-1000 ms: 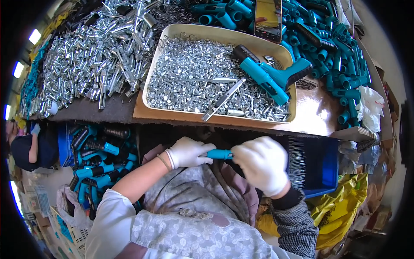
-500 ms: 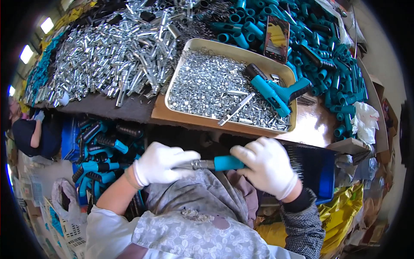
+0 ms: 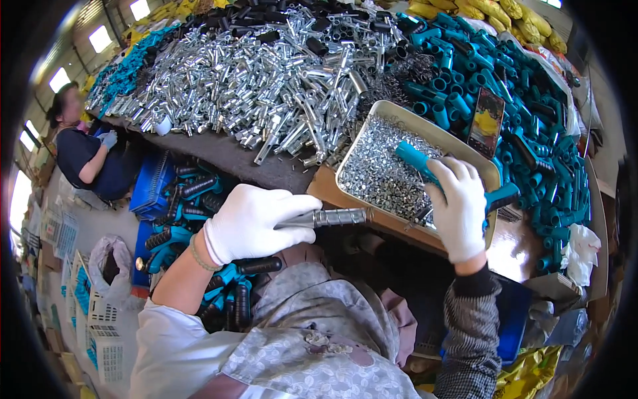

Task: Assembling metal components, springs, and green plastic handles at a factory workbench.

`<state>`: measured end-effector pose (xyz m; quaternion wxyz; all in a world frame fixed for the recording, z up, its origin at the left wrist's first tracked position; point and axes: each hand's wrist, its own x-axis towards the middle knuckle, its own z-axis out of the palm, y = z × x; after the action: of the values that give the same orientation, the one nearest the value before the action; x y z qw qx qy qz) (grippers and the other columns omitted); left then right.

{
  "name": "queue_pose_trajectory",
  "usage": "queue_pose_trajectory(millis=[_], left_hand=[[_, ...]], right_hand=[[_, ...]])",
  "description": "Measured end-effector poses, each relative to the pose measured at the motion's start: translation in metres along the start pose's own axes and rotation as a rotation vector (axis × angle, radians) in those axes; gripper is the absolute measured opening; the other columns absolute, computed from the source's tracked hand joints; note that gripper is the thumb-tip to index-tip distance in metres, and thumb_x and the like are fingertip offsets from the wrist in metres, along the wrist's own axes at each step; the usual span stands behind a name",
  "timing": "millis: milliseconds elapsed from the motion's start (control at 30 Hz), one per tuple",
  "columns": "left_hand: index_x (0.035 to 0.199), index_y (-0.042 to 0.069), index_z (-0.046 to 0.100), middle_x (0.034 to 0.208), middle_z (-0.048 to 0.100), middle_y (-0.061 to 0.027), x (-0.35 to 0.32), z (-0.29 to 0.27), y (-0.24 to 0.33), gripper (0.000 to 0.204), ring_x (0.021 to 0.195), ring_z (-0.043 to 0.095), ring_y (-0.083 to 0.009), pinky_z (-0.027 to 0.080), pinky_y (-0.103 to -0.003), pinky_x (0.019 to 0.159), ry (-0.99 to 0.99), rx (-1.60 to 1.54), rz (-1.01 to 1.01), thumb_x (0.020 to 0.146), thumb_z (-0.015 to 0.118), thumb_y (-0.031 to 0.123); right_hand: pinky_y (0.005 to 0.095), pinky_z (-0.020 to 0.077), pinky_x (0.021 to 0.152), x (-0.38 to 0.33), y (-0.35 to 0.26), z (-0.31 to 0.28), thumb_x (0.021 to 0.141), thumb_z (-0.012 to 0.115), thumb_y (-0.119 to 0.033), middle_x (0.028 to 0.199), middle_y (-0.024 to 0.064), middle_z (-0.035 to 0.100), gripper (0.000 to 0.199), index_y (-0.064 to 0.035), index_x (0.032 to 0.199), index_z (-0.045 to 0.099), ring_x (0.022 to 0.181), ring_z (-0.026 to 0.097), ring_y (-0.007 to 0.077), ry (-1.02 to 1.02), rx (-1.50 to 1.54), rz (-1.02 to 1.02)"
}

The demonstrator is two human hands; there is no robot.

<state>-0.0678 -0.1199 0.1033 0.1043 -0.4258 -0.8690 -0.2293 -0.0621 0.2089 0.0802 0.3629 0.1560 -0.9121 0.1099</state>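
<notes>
My left hand (image 3: 256, 223), in a white glove, pinches a metal rod with a spring (image 3: 342, 217) wound around its free end. The rod points right, in front of the bench. Over the tray, my gloved right hand (image 3: 458, 209) curls around a teal plastic tube (image 3: 415, 158), whose open end sticks out to the upper left. Partly hidden behind that hand lies a teal tool body with a black grip (image 3: 503, 197). The cream tray (image 3: 342, 179) beneath holds many small metal parts (image 3: 375, 169).
Metal tubes (image 3: 246, 86) are heaped at the back left, teal plastic parts (image 3: 558, 179) at the right. A phone (image 3: 487, 123) leans at the tray's far edge. Teal-and-black handles (image 3: 193, 193) fill the space below left. Another person (image 3: 90, 153) sits far left.
My right hand has moved up and right to the tray with the teal tube, away from the rod. The spring on the rod is now exposed. The view has shifted.
</notes>
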Motion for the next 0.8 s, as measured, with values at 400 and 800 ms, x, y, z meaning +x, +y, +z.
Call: queue_pose_trajectory(millis=[400, 800], left_hand=[[0.109, 0.012, 0.068, 0.073, 0.062, -0.0042, -0.006, 0.014, 0.044, 0.043, 0.057, 0.061, -0.0243, 0.046, -0.033, 0.05, -0.172, -0.004, 0.092, 0.072, 0.082, 0.03], [0.109, 0.012, 0.068, 0.083, 0.066, -0.0071, -0.01, 0.031, 0.054, 0.041, 0.066, 0.065, -0.0274, 0.051, -0.034, 0.058, -0.292, -0.087, 0.04, 0.071, 0.08, 0.021]], right_hand=[[0.0524, 0.0334, 0.116, -0.115, -0.133, 0.017, 0.104, 0.046, -0.041, 0.148, 0.0275, 0.039, 0.064, 0.0053, 0.146, 0.032, 0.137, 0.042, 0.0382, 0.151, 2.347, 1.011], [0.0449, 0.0475, 0.106, -0.135, -0.122, 0.013, 0.105, 0.036, -0.047, 0.142, 0.0279, 0.047, 0.064, 0.0068, 0.139, 0.04, 0.128, 0.052, 0.0389, 0.053, 2.322, 1.269]])
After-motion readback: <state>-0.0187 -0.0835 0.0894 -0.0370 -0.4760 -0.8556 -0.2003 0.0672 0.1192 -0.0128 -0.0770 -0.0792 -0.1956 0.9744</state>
